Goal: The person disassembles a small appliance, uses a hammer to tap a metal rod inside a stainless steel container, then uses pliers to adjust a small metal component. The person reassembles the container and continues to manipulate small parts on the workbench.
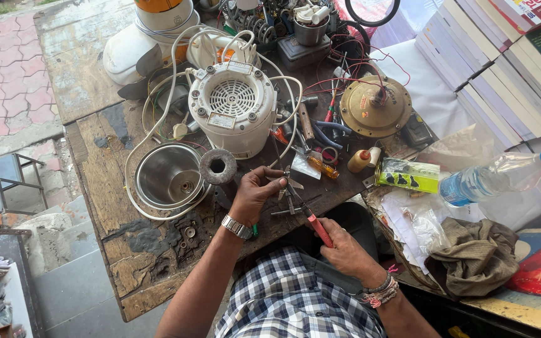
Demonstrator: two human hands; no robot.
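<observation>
Red-handled pliers (311, 219) sit gripped in the right hand (340, 247), low in the frame's centre, tips reaching a small metal part (285, 181) pinched in the left hand's (253, 191) fingers. Just above stand a white motor housing (234, 106) and, at left, a steel bowl (169, 176) on the wooden workbench (104, 169).

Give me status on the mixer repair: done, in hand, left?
Done: the white round mixer base lies opened, its steel bowl set aside. In hand: the left hand pinches a small metal part while the right hand works red-handled pliers on it. Left: reassembly; screws lie loose on the wooden bench.
</observation>
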